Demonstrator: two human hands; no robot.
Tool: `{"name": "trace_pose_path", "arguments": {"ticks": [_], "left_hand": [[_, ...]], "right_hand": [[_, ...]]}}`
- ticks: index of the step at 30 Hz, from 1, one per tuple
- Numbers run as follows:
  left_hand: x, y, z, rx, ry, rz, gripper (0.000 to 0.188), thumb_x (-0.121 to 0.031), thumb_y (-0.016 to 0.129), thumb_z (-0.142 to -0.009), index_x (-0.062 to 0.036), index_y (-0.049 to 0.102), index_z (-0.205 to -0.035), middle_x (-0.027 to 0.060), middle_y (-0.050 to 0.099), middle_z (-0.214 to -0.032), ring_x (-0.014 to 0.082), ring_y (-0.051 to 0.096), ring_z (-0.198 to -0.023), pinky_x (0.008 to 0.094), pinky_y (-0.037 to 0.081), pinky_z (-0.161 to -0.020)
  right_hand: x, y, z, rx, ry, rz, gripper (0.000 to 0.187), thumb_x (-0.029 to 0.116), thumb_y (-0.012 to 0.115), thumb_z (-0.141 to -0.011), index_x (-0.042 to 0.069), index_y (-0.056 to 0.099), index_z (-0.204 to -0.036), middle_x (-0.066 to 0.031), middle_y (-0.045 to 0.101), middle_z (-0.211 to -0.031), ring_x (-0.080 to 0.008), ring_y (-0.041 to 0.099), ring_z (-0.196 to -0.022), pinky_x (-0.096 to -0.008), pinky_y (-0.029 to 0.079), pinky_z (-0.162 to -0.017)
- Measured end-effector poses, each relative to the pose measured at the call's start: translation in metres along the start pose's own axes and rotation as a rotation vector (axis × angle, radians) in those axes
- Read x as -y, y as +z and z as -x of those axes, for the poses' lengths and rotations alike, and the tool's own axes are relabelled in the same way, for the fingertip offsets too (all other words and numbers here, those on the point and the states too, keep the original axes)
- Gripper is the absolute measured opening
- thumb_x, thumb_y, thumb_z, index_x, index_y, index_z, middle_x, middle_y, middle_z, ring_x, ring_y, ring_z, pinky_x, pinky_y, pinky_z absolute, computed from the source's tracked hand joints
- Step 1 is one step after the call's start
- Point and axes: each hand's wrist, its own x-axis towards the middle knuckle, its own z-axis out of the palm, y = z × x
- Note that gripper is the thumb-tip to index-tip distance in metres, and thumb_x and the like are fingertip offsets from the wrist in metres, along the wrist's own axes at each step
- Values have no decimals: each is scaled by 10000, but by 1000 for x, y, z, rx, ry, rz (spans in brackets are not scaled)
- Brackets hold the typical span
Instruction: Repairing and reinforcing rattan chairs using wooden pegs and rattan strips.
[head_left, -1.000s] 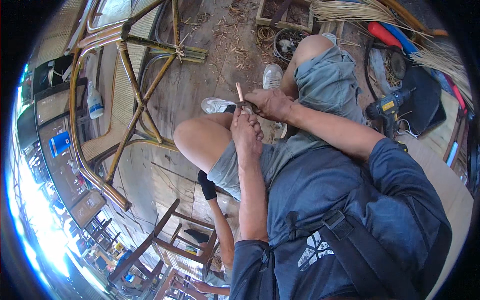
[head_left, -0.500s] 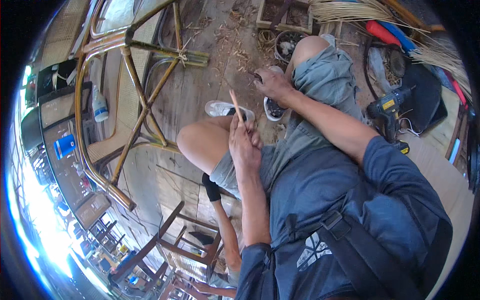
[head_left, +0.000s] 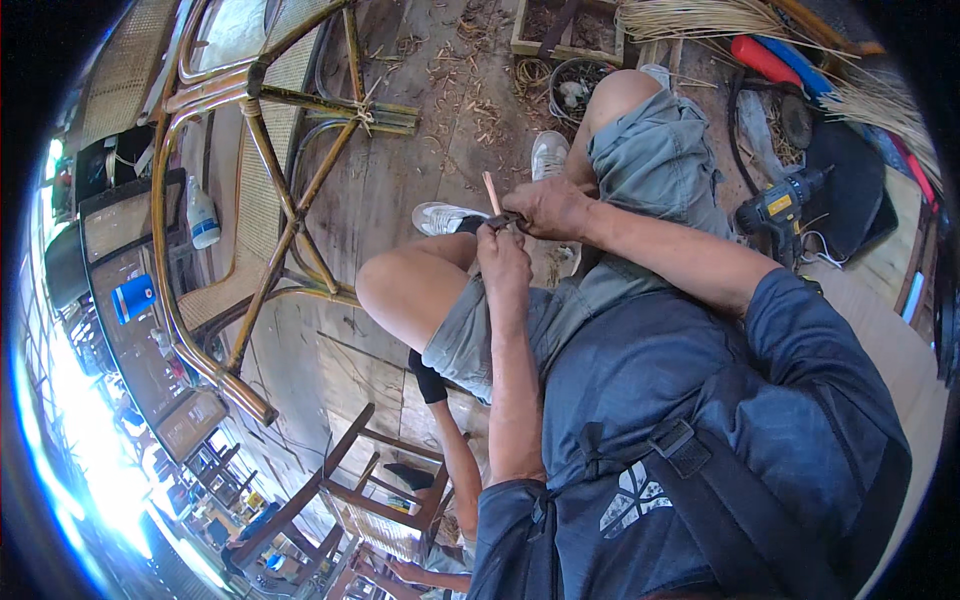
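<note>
Left hand: the left hand (head_left: 503, 262) is closed around the lower end of a short tan stick (head_left: 492, 192), holding it upright above the knees.
Right hand: the right hand (head_left: 545, 207) is closed too, its fingers pressed against the same stick just beside the left hand; it seems to pinch a small dark tool there, but I cannot tell what kind.
Stick: it rises from between the two hands, its free end pointing away from the body, over the plank floor (head_left: 420, 180).
Doing it well: in my judgement the left hand should keep the stick steady and not turn, while the right works in short strokes directed away from the fingers and the bare knee (head_left: 392, 285).
Nearby: a white shoe (head_left: 440, 216) lies just beyond the hands; a rattan chair frame (head_left: 270, 170) lies on its side to the left.
Right side: a yellow and black cordless drill (head_left: 778, 212) lies on the floor, near bundles of pale cane strips (head_left: 700, 18).
Packages: a white bottle with a blue label (head_left: 202, 218) stands inside the frame; a blue cylinder-shaped can (head_left: 133, 298) lies further left.
Signs: no sign is readable.
</note>
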Motion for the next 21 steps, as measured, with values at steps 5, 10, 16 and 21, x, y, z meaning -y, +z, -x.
{"name": "trace_pose_path", "arguments": {"ticks": [5,10,16,21], "left_hand": [[4,0,-2,-54,209,-285,164,-91,353,-871,3,487,-861,8,439,-633,89,391,-535,261,326,-480],[-7,7,18,-58,71,-272,249,-91,353,-865,48,510,-999,6,432,-616,90,410,-547,260,337,-484],[-3,0,10,-118,188,-101,253,-97,350,-889,28,494,-1056,-8,438,-657,74,383,-556,240,326,-482],[-1,-5,1,-76,185,-211,199,-87,359,-884,-14,520,-975,-18,424,-631,66,372,-540,235,307,-465]], "right_hand": [[2,13,-3,-49,50,-55,128,169,577,-733,88,547,-829,-124,595,-797,-314,602,-812,-425,475,-665],[-41,11,-30,-65,319,-19,206,206,489,-783,88,613,-898,-139,635,-905,-316,619,-829,-423,497,-701],[-16,12,-18,-174,146,-209,174,201,555,-744,77,592,-860,-147,628,-845,-335,606,-832,-439,479,-697],[4,16,-9,-121,7,-126,117,171,555,-744,101,570,-836,-138,606,-765,-328,604,-729,-420,480,-605]]}}
